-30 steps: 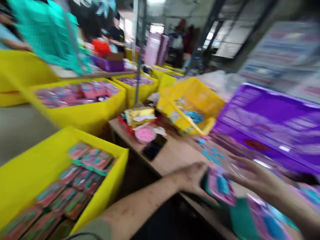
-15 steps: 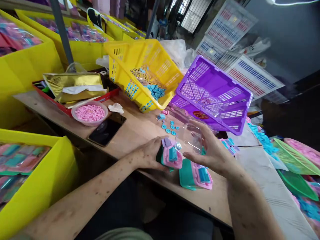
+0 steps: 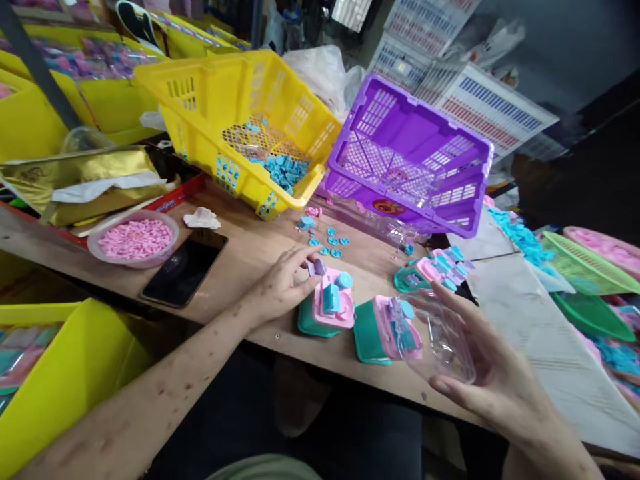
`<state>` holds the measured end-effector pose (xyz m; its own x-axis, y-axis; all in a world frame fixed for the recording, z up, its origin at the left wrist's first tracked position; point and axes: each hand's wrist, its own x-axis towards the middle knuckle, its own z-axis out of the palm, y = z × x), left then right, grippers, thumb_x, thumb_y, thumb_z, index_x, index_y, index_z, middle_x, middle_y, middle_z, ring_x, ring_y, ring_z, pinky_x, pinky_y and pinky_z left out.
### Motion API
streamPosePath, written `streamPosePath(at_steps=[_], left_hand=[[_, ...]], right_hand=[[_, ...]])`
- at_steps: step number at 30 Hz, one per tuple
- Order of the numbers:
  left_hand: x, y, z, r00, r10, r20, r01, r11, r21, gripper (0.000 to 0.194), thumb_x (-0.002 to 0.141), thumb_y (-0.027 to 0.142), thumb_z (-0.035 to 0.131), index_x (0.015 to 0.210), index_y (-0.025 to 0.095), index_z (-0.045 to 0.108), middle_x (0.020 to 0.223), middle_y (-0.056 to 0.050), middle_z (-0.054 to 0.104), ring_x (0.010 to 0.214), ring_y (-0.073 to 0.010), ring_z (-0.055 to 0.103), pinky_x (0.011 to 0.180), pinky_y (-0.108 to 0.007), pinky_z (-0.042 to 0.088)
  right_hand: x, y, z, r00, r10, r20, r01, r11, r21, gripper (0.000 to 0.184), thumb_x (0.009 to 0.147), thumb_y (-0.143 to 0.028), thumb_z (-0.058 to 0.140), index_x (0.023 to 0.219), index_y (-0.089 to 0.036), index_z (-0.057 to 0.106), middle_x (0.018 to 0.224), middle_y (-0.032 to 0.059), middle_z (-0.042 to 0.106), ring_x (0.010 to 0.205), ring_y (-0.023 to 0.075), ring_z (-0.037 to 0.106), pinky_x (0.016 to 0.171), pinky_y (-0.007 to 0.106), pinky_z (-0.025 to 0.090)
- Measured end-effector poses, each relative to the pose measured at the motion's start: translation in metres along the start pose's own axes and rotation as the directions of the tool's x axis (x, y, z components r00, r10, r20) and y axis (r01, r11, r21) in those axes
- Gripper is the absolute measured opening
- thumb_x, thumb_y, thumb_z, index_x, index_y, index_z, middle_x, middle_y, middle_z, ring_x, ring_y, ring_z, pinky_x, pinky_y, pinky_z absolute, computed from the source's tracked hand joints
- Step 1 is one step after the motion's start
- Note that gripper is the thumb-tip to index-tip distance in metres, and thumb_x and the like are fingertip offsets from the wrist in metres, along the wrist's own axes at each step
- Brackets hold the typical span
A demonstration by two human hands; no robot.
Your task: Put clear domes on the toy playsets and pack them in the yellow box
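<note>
My left hand (image 3: 283, 283) has its thumb and fingertips closed around a small purple piece (image 3: 317, 267) at the back corner of a green and pink toy box (image 3: 320, 319). That box stands on the table, with blue parts on its pink top. My right hand (image 3: 493, 373) grips a clear plastic cover (image 3: 447, 343) by its outer side, tilted above the table. Just behind the cover's left edge lies a second green and pink toy box (image 3: 373, 333), tipped with its top facing right. Small blue wheel-like discs (image 3: 333, 241) are scattered beyond my left hand.
A yellow basket (image 3: 200, 143) with blue parts and a purple basket (image 3: 415, 213) stand at the back. To the left are a bowl of pink pieces (image 3: 135, 239) and a phone (image 3: 185, 270). More assembled toy pieces (image 3: 435, 270) lie to the right.
My right hand has moved right and nearer with the clear cover. The left toy box, earlier gripped and tilted in my left hand, now stands on the table, my left fingers at its purple piece.
</note>
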<state>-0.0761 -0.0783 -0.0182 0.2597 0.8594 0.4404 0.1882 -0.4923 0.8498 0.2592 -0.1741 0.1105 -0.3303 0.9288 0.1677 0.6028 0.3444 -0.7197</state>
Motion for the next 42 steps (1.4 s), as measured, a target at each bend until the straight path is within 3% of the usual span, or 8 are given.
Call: streamPosePath(at_steps=[5,11,18,23,25,28,32,42], left_hand=[[0.030,0.015,-0.027,0.981,0.069,0.183,-0.070,0.998,0.004,0.033,0.103,0.031,0.074,0.135,0.021,0.072,0.123,-0.006,0.079,0.107,-0.0207,0.076,0.098,-0.037,0.065],[0.066,0.027,-0.049,0.845,0.191,0.499,-0.296,0.945,0.140,0.024,0.109,0.031,0.070,0.128,0.022,0.082,0.126,-0.007,0.085,0.118,-0.0226,0.079,0.108,-0.037,0.060],[0.082,0.048,-0.053,0.737,0.186,0.650,-0.515,0.777,0.361,0.026,0.113,0.027,0.060,0.122,0.022,0.084,0.115,-0.006,0.085,0.108,-0.0217,0.079,0.098,-0.033,0.060],[0.077,0.066,-0.048,0.713,0.103,0.694,-0.582,0.639,0.503,0.032,0.115,0.030,0.058,0.099,0.021,0.084,0.104,-0.008,0.079,0.102,-0.0244,0.074,0.098,-0.038,0.061],[0.079,0.070,-0.047,0.722,0.116,0.682,-0.597,0.604,0.528,0.032,0.113,0.029,0.061,0.090,0.019,0.081,0.116,-0.012,0.077,0.114,-0.0284,0.073,0.104,-0.044,0.060],[0.085,0.069,-0.047,0.703,0.160,0.693,-0.611,0.635,0.472,0.025,0.112,0.029,0.063,0.095,0.019,0.080,0.140,-0.014,0.074,0.134,-0.0314,0.068,0.116,-0.047,0.057],[0.096,0.062,-0.052,0.632,0.105,0.768,-0.563,0.742,0.363,0.023,0.115,0.032,0.059,0.115,0.021,0.078,0.119,-0.007,0.082,0.108,-0.0225,0.079,0.097,-0.034,0.062],[0.103,0.074,-0.053,0.614,0.089,0.784,-0.450,0.856,0.254,0.026,0.114,0.028,0.059,0.117,0.025,0.085,0.134,-0.009,0.081,0.120,-0.0232,0.080,0.104,-0.035,0.065]], right_hand=[[-0.012,0.002,-0.005,0.998,0.032,-0.057,-0.031,0.999,0.020,0.102,0.080,-0.053,0.100,0.169,-0.052,0.052,0.166,0.0082,0.063,0.150,0.0458,0.064,0.123,0.061,0.055],[-0.025,0.008,-0.009,0.997,0.027,-0.074,-0.023,0.998,0.053,0.106,0.078,-0.050,0.102,0.171,-0.048,0.052,0.167,0.0089,0.061,0.153,0.0437,0.061,0.126,0.055,0.054],[-0.039,0.021,-0.011,0.996,0.030,-0.087,-0.028,0.999,0.022,0.105,0.079,-0.056,0.101,0.171,-0.046,0.051,0.163,0.0112,0.064,0.148,0.0432,0.065,0.123,0.056,0.053],[-0.041,0.029,-0.010,0.995,0.001,-0.104,-0.002,1.000,-0.015,0.106,0.080,-0.062,0.099,0.173,-0.049,0.048,0.161,0.0099,0.066,0.146,0.0431,0.067,0.122,0.056,0.055],[-0.042,0.030,-0.009,0.995,-0.010,-0.102,0.008,1.000,-0.013,0.106,0.081,-0.063,0.098,0.173,-0.048,0.048,0.161,0.0096,0.066,0.147,0.0421,0.067,0.123,0.054,0.055],[-0.043,0.031,-0.008,0.995,-0.007,-0.103,0.009,1.000,0.018,0.105,0.082,-0.064,0.097,0.173,-0.047,0.048,0.161,0.0101,0.067,0.147,0.0406,0.067,0.121,0.050,0.058],[-0.044,0.035,-0.006,0.991,0.003,-0.131,0.001,1.000,0.027,0.105,0.081,-0.067,0.098,0.172,-0.050,0.048,0.163,0.0085,0.065,0.145,0.0415,0.068,0.127,0.056,0.050],[-0.053,0.050,-0.002,0.984,0.004,-0.176,0.007,0.998,0.059,0.106,0.081,-0.067,0.098,0.173,-0.046,0.049,0.164,0.0066,0.065,0.146,0.0402,0.068,0.127,0.049,0.055]])
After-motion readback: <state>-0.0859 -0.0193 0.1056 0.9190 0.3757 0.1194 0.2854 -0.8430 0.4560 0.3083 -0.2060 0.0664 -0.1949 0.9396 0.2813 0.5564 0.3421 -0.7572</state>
